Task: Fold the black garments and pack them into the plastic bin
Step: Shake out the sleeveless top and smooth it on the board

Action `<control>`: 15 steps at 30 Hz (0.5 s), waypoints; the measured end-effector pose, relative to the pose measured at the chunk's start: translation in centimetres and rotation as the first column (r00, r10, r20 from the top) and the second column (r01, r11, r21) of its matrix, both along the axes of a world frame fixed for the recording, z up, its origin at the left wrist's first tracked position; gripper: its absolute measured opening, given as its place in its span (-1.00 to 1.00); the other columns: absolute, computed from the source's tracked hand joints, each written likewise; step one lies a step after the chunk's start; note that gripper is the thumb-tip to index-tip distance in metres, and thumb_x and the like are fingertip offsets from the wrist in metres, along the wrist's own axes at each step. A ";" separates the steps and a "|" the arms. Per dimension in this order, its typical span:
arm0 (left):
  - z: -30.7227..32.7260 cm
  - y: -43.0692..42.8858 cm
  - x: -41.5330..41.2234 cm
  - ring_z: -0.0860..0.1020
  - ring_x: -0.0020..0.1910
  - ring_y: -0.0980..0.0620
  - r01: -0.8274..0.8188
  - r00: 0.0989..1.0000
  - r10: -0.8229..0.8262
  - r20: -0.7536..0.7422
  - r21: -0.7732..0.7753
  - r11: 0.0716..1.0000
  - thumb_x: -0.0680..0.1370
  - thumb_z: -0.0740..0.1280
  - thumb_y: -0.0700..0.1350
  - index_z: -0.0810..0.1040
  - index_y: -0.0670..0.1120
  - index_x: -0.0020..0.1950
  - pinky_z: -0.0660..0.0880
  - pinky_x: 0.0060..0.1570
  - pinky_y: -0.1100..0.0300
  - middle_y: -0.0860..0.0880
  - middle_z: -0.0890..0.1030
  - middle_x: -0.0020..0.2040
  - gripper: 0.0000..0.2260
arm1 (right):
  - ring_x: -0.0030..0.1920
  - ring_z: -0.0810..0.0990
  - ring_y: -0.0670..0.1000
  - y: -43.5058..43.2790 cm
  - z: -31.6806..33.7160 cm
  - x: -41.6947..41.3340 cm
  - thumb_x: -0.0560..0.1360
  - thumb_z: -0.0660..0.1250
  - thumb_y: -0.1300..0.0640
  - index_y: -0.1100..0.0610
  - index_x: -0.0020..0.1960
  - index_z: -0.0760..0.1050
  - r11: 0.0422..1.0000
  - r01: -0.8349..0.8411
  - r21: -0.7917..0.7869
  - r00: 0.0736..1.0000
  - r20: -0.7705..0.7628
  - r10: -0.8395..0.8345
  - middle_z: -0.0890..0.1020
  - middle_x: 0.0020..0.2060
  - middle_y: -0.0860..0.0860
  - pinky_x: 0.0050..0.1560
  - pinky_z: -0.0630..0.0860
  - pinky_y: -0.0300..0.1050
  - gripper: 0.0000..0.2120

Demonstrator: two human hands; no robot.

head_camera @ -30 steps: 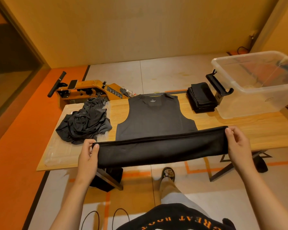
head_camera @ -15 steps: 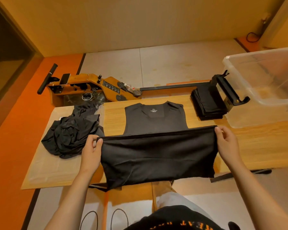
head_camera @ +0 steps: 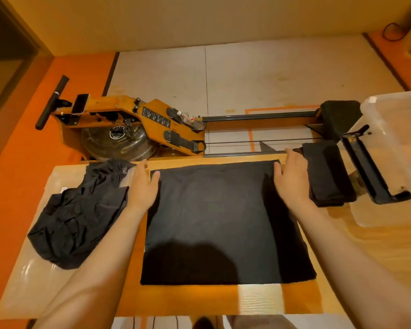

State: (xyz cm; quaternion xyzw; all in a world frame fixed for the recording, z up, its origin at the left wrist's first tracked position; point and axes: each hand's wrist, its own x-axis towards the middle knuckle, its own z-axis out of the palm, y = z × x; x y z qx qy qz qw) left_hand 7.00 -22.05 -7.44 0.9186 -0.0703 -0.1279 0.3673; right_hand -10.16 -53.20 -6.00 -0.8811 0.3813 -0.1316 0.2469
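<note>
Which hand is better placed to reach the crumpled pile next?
Likely the left hand: it lies beside the crumpled pile; the right hand rests across the flat garment, near the folded stack.

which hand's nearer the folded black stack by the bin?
Right. The right hand rests on the far right corner of the spread garment, just beside the folded stack; the left hand is on its far left corner, at the opposite side.

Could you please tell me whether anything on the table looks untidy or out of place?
The heap of black garments at the left of the table lies crumpled and unfolded, unlike the flat garment beneath the left hand and right hand and the folded stack on the right. Nothing looks spilled or damaged.
</note>
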 end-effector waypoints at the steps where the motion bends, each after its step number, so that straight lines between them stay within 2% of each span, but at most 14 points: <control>1: -0.9 -0.1 -0.6 0.31 0.43 -0.11 0.037 0.999 -0.038 0.028 0.044 0.998 0.63 0.22 -0.03 0.19 -0.15 0.51 0.26 0.42 -0.04 -0.13 0.34 0.45 -0.50 | 0.40 0.28 0.19 0.5 -0.9 -0.3 0.58 0.24 0.14 0.27 0.45 0.25 0.998 -0.044 -0.046 0.999 -0.034 0.042 0.37 0.36 0.22 0.36 0.29 0.07 -0.52; 3: -2.7 -0.1 -2.4 0.23 0.49 -0.07 0.106 0.992 -0.115 0.055 0.135 0.985 0.62 0.20 0.01 0.15 -0.11 0.55 0.19 0.47 -0.05 -0.09 0.26 0.52 -0.46 | 0.47 0.18 0.18 1.6 -2.8 -1.5 0.58 0.26 0.11 0.25 0.47 0.25 0.986 -0.128 -0.110 0.984 -0.137 0.113 0.29 0.44 0.22 0.43 0.20 0.08 -0.49; 5: -3.5 -0.3 -5.3 0.10 0.54 -0.03 0.139 0.986 -0.157 0.063 0.228 0.964 0.64 0.19 -0.01 0.06 -0.12 0.58 0.06 0.52 0.04 -0.07 0.14 0.57 -0.43 | 0.52 0.11 0.17 2.9 -4.2 -3.1 0.58 0.26 0.08 0.21 0.48 0.25 0.965 -0.205 -0.164 0.961 -0.220 0.167 0.24 0.48 0.20 0.48 0.12 0.08 -0.47; 8: -4.4 0.0 -10.5 -0.01 0.56 -0.01 0.213 0.956 -0.258 0.139 0.275 0.938 0.63 0.13 0.06 0.01 -0.13 0.58 -0.03 0.52 0.05 -0.08 0.06 0.58 -0.41 | 0.54 0.04 0.14 5.4 -5.5 -6.2 0.59 0.23 0.06 0.15 0.51 0.21 0.939 -0.301 -0.165 0.932 -0.258 0.253 0.19 0.51 0.14 0.48 0.02 0.05 -0.47; 11: -5.6 1.8 -14.9 0.07 0.53 -0.05 0.239 0.936 -0.309 0.171 0.338 0.910 0.58 0.02 0.12 0.10 -0.12 0.55 0.07 0.46 -0.03 -0.10 0.16 0.55 -0.41 | 0.54 0.00 0.09 7.7 -6.6 -10.1 0.62 0.13 0.01 0.10 0.53 0.18 0.900 -0.401 -0.171 0.892 -0.296 0.342 0.17 0.52 0.09 0.50 0.02 0.06 -0.49; 15: -6.8 4.9 -18.8 0.15 0.52 -0.09 0.269 0.919 -0.355 0.174 0.385 0.883 0.57 0.04 0.11 0.14 -0.11 0.54 0.16 0.43 -0.09 -0.11 0.21 0.53 -0.43 | 0.53 0.04 0.08 9.6 -7.7 -14.7 0.59 -0.05 -0.07 0.09 0.52 0.17 0.882 -0.443 -0.160 0.855 -0.370 0.362 0.25 0.50 0.10 0.47 0.01 0.03 -0.46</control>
